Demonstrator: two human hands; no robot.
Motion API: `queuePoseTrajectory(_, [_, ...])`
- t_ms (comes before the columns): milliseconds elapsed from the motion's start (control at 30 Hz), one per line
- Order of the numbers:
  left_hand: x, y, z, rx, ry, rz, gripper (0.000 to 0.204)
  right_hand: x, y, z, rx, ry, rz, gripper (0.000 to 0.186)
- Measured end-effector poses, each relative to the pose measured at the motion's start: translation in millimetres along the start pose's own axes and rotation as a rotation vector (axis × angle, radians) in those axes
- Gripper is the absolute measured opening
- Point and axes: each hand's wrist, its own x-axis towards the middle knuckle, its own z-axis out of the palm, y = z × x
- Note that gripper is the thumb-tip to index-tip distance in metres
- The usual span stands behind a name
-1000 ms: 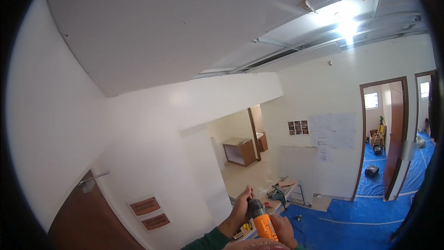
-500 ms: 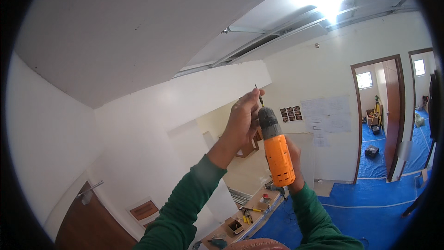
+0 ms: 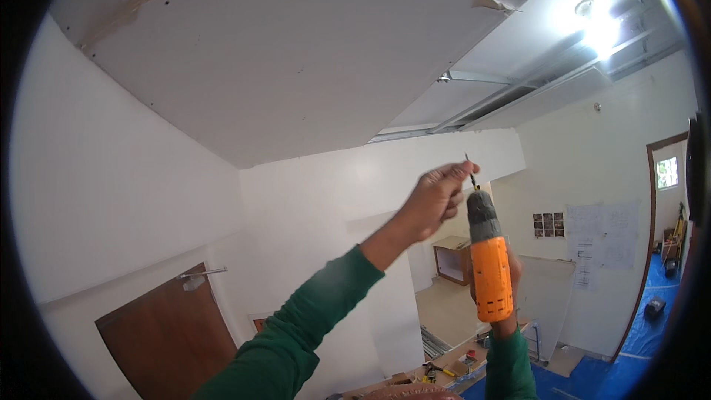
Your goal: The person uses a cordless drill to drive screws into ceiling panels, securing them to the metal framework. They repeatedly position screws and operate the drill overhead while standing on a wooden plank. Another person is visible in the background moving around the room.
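Observation:
My right hand (image 3: 511, 281) grips an orange cordless drill (image 3: 490, 267) from behind, its grey chuck pointing up toward the ceiling. My left hand (image 3: 437, 196), in a green sleeve, pinches a dark screw (image 3: 470, 172) and steadies it on the tip of the drill's bit. Both hands are raised well above my head. Overhead is a white drywall ceiling panel (image 3: 296, 59) with small screw holes and patches of joint compound along its seams.
A metal ceiling grid (image 3: 511, 96) and a bright lamp (image 3: 596, 26) lie to the upper right. A brown door (image 3: 170, 337) is at lower left. Below are a workbench with tools (image 3: 452, 367), blue floor sheeting (image 3: 592, 378), papers on the wall (image 3: 592, 237) and an open doorway (image 3: 666, 252).
Both hands have risen with the drill, which now points up toward the ceiling. My left hand stays on the screw at the bit's tip. The view has tilted further upward.

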Motion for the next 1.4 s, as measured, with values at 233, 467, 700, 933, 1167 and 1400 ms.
queuePoseTrajectory(233, [12, 105, -1, 0.239, 0.012, 0.190, 0.044, 87, -14, 24, 0.068, 0.024, -0.132, 0.016])
queuePoseTrajectory(467, [27, 209, 13, 0.423, -0.116, 0.412, 0.045, 167, -2, 43, 0.024, 0.163, -0.275, 0.019])
queuePoseTrajectory(700, [42, 221, 20, 0.425, -0.058, 0.437, 0.041, 206, -31, 27, 0.093, 0.145, -0.359, 0.023])
queuePoseTrajectory(933, [57, 217, 10, 0.458, 0.013, 0.392, 0.041, 209, -2, 40, -0.035, 0.245, -0.477, 0.028])
queuePoseTrajectory(1167, [64, 234, 5, 0.531, -0.006, 0.435, 0.040, 224, -29, 40, 0.089, 0.154, -0.347, 0.032])
queuePoseTrajectory(1400, [91, 247, 1, 0.704, 0.043, 0.535, 0.051, 255, -24, 51, 0.099, 0.161, -0.404, 0.025])
